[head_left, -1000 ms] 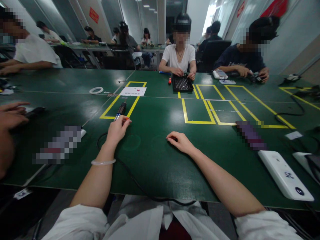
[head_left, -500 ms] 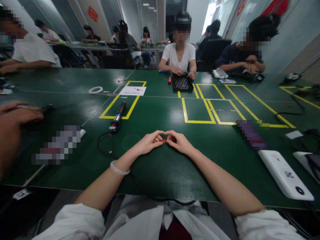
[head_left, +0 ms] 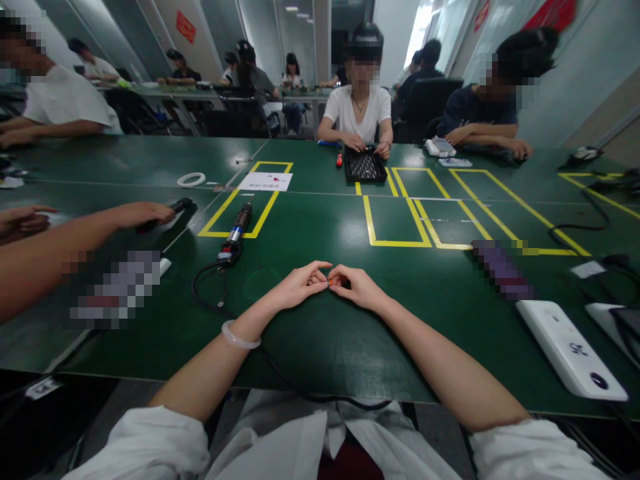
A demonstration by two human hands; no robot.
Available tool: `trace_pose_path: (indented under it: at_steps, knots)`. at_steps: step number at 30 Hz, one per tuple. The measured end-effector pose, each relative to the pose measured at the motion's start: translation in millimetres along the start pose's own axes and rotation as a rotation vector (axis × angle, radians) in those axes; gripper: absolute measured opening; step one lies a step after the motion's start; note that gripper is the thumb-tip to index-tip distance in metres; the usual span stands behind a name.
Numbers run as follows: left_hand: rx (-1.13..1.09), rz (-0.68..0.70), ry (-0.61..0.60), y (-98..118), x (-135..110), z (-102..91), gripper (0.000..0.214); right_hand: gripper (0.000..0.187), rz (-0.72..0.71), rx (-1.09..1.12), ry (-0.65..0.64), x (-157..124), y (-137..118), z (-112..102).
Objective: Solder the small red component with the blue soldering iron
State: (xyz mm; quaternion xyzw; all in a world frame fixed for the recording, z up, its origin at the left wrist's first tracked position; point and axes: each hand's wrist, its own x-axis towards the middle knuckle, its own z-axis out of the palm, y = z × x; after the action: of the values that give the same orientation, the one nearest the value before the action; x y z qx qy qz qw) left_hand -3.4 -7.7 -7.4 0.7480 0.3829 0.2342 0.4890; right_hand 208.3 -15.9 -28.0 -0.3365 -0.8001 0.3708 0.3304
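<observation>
Just above the green table, my left hand (head_left: 303, 284) and my right hand (head_left: 357, 285) meet fingertip to fingertip in front of me. Both are closed in a pinch. Between their tips shows a tiny orange piece (head_left: 331, 283), too small to tell its kind and partly covered by my fingers. The right fingertips lie around it, and the left thumb tip touches its near side. On the table to the left of my hands lies a dark cylindrical device with a silver-blue band (head_left: 236, 233), its black cable (head_left: 195, 283) looping toward me.
A white power bank (head_left: 570, 347) and a blurred-out phone (head_left: 503, 270) lie on the right. At left, a co-worker's arm (head_left: 75, 243) reaches over the table to a black object (head_left: 183, 205). Across from me, a person handles a black tray (head_left: 366, 175). Yellow tape outlines (head_left: 400, 244) mark the tabletop.
My hands stay almost in place; the orange piece has shifted slightly toward my right fingers. The co-worker's arm at left has stretched further across the table. The person at far right has lowered their hands.
</observation>
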Motion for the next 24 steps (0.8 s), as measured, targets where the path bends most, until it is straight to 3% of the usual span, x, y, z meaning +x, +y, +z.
trace_pose_path:
  at_steps: [6, 12, 24]
  knots:
    - [-0.028, 0.026, 0.056, -2.9, 1.9, 0.6, 0.037, 0.012, 0.028, -0.009, 0.026, -0.7, -0.5, -1.0]
    - [0.118, 0.08, 0.095, 7.6, -0.4, 1.6, 0.019, 0.013, 0.042, 0.015, 0.053, -1.0, 1.5, -2.2]
    - [0.142, 0.072, 0.103, 10.7, -1.3, 2.1, 0.022, 0.017, 0.023, 0.025, 0.027, -0.1, 3.1, -2.6]
